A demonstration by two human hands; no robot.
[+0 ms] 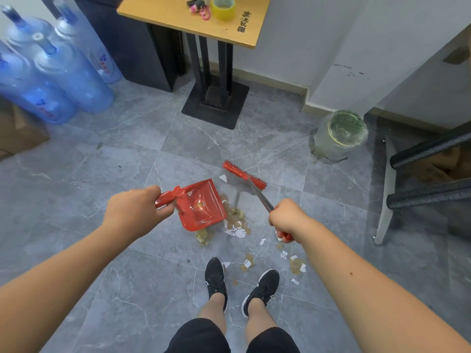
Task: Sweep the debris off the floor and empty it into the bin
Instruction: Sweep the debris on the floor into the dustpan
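Observation:
My left hand (135, 212) grips the handle of a red dustpan (202, 206), which hangs tilted just above the grey tiled floor. My right hand (286, 219) is closed around the handle of a red broom; its brush head (244, 174) is beyond the pan, toward the bin. Debris (238, 226), brown crumbs and torn white paper, lies beside and under the pan's edge. More scraps (295, 266) are scattered to the right of my shoes. The bin (340, 135), round and lined with a clear bag, stands against the wall at the right.
A table's black pedestal base (216, 103) stands straight ahead. Several blue water jugs (63, 77) lean at the left, over a cardboard box (20, 133). A chair's legs (420, 174) reach in at the right. My black shoes (216, 278) are near the scraps.

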